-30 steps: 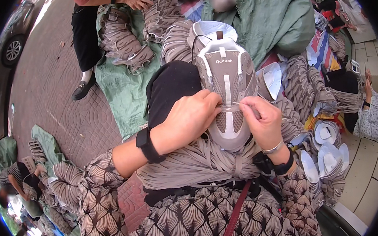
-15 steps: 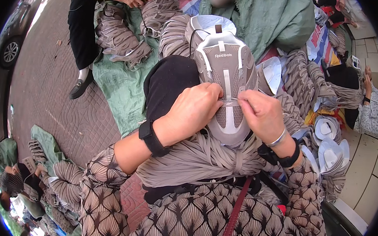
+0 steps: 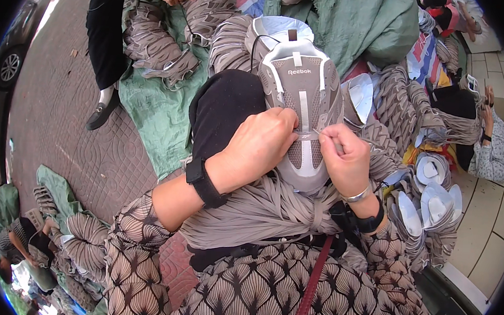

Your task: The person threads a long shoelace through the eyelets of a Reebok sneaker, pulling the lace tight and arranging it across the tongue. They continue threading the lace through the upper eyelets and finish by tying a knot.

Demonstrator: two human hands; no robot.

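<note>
1. One grey shoe upper (image 3: 303,102) sits just beyond the lace bundle (image 3: 259,214).
2. Right hand (image 3: 347,156): fingers pinching a pale strand (image 3: 318,132).
3. Left hand (image 3: 259,137): fingers curled; cannot tell their hold.
4. Risk: a loosened pinch could let the strand slip.

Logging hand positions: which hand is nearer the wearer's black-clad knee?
Left. The left hand is close beside the knee; the right hand is farther off, across the shoe upper.
</note>
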